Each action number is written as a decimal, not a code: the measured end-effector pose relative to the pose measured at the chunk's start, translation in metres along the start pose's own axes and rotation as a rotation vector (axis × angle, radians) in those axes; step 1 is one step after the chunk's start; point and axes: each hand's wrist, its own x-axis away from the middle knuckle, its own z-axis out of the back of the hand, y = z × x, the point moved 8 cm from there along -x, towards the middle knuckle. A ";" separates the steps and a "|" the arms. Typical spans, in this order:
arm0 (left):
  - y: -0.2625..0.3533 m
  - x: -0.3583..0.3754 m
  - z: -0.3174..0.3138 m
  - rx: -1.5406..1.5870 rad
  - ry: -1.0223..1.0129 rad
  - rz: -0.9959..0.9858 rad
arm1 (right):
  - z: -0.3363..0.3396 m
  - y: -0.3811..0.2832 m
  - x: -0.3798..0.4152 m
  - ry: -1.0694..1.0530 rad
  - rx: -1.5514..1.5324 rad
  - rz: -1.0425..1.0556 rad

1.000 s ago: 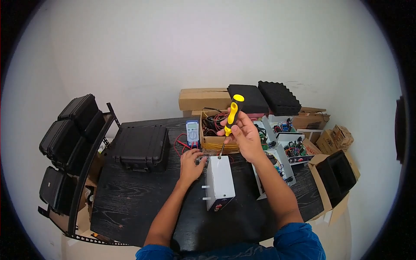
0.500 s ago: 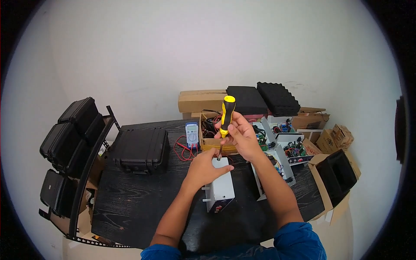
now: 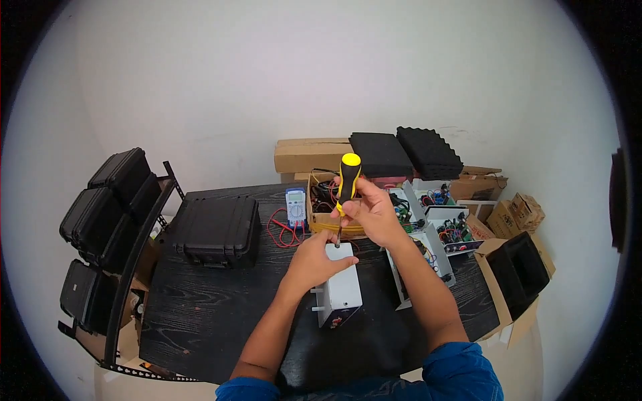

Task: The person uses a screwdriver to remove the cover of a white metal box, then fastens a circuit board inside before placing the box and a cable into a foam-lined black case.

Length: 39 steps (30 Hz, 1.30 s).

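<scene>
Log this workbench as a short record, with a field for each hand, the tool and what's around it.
Left hand: on the white box, near its far end
Right hand: gripping the yellow-and-black screwdriver
Tool pose: near upright, handle up, tip at the box top's far end
Beyond box, to left: blue multimeter, red leads
Far left: closed black case
Surface: dark table

The left hand point(image 3: 313, 259) hides part of the white box point(image 3: 344, 284). Beyond it, the screen of the meter point(image 3: 295, 208) is too small to read. The right hand point(image 3: 372, 217) covers part of the screwdriver point(image 3: 350, 177) and the cable carton point(image 3: 310, 206); the tool's tip is too small to make out. Nearer than both hands, the blue sleeves point(image 3: 463, 371) run off the bottom edge.
</scene>
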 end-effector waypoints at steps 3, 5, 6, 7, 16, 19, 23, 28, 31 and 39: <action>-0.002 -0.001 -0.001 -0.013 -0.008 0.004 | -0.001 0.001 -0.002 -0.037 -0.097 -0.069; -0.003 -0.002 -0.002 -0.012 0.011 -0.016 | 0.000 0.002 -0.005 -0.016 -0.164 -0.055; -0.004 -0.001 -0.002 -0.009 0.035 -0.038 | 0.001 0.002 -0.005 -0.007 -0.198 -0.048; -0.003 -0.001 -0.001 -0.008 0.060 -0.061 | 0.001 0.002 -0.005 -0.003 -0.136 -0.024; 0.000 0.000 0.001 -0.004 -0.010 0.008 | -0.009 -0.010 -0.005 -0.088 -0.100 -0.091; 0.003 0.001 0.003 0.002 -0.005 0.014 | -0.005 -0.007 -0.006 -0.053 -0.122 -0.062; -0.004 -0.001 -0.002 0.006 0.011 0.003 | -0.005 -0.004 -0.003 -0.015 -0.029 -0.053; -0.007 -0.002 -0.004 0.029 -0.030 0.005 | -0.006 -0.007 -0.005 -0.032 -0.076 -0.099; -0.012 -0.002 -0.005 0.031 0.039 -0.040 | -0.007 -0.011 -0.006 -0.066 -0.131 -0.129; -0.011 -0.002 -0.005 0.011 0.065 -0.075 | -0.003 0.000 -0.008 -0.107 0.038 -0.048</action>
